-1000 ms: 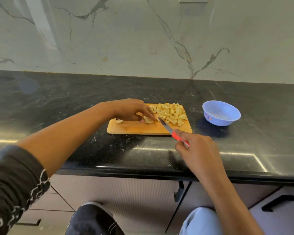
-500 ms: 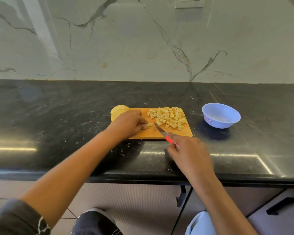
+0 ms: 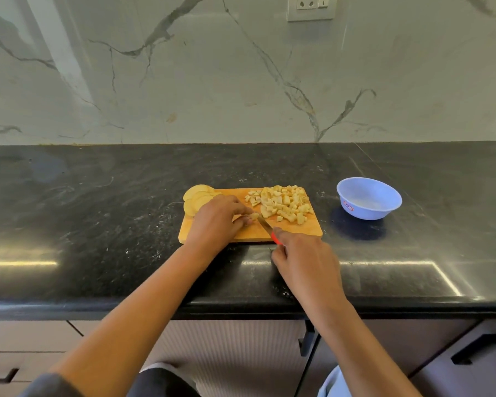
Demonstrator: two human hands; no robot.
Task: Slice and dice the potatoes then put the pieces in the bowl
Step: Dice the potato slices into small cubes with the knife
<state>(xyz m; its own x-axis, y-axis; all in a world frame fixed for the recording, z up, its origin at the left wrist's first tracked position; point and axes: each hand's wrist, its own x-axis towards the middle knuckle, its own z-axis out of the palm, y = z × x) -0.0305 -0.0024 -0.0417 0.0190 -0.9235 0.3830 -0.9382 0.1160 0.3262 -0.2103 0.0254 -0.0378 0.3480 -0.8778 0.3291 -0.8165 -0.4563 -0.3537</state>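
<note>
On the right end of the board [image 3: 298, 233] lay diced potato [image 3: 284, 203], uncut slices [image 3: 196, 197] at its left; the left hand [image 3: 215, 222] pinched a piece [image 3: 252, 216], the right hand [image 3: 304, 256] gripped the knife [image 3: 265, 226], and the bowl [image 3: 364, 210] was empty.

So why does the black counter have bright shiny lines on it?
In the head view, the polished counter mirrors light as bright streaks near its front edge, left and right; the bowl throws a dark shadow toward the camera; the left hand's potato piece and right hand's knife look soft.
</note>
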